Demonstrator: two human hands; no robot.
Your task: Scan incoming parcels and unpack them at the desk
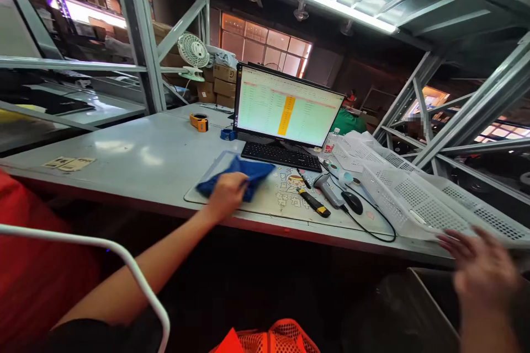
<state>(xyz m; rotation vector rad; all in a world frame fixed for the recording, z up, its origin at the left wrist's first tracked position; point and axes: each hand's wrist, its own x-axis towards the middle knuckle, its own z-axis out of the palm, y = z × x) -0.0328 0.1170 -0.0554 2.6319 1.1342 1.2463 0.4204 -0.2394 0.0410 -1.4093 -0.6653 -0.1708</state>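
Note:
My left hand (227,194) is closed on a crumpled blue cloth (253,170) at the front of the desk. The cloth lies partly over a clear flat sheet or bag (223,160) on the printed desk mat (265,205). Off to the right, my right hand (482,265) is smeared by motion, its fingers stretched out and apart. It is close to the front edge of a white perforated plastic basket (414,198); whether it touches the basket I cannot tell. Nothing shows in that hand.
A monitor (285,102) and keyboard (281,155) stand behind the cloth. On the mat are a utility knife (313,202), a barcode scanner (330,192) and a mouse (351,202). Yellow tape (199,122) sits at back left; metal posts (138,33) frame the desk.

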